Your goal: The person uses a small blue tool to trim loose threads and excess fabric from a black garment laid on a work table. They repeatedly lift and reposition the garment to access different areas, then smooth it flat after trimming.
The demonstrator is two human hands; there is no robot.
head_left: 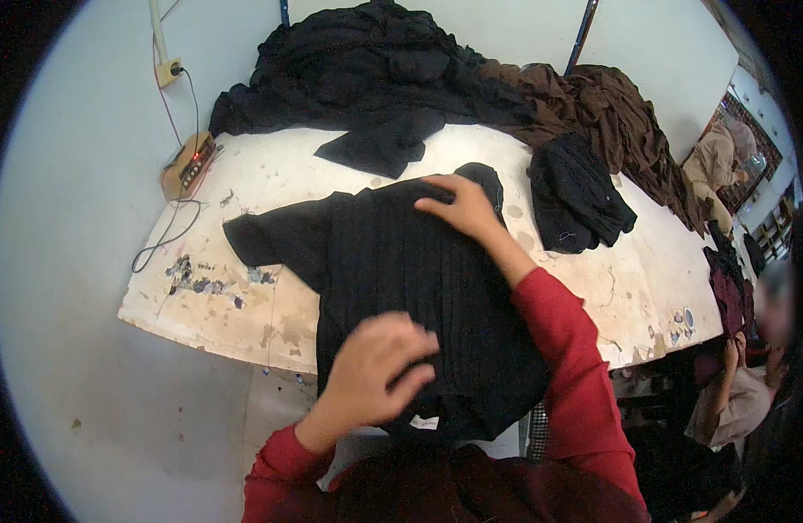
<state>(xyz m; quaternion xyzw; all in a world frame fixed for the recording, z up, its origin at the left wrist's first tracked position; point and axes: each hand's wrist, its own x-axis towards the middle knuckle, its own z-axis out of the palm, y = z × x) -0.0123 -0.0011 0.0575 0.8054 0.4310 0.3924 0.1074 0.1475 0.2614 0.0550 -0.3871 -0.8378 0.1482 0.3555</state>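
A black short-sleeved shirt [393, 235] lies spread over the table, one sleeve pointing left and its near end hanging past the front edge. A small white label [424, 423] shows at that near end, close to my body. My right hand [460, 207] rests on the far part of the shirt with fingers stretched out and thumb apart. Over the lower left of the shirt is my left hand [377, 368], smeared by motion, its thumb held away from the fingers and nothing visible between them. Whether it touches the cloth I cannot tell.
On the worn white table [271, 322], a large black cloth heap [358, 70] and brown cloth [610, 105] lie at the back. A folded black garment [575, 196] is at right. A wooden box with a cable [189, 167] stands far left. Other people [737, 405] are at right.
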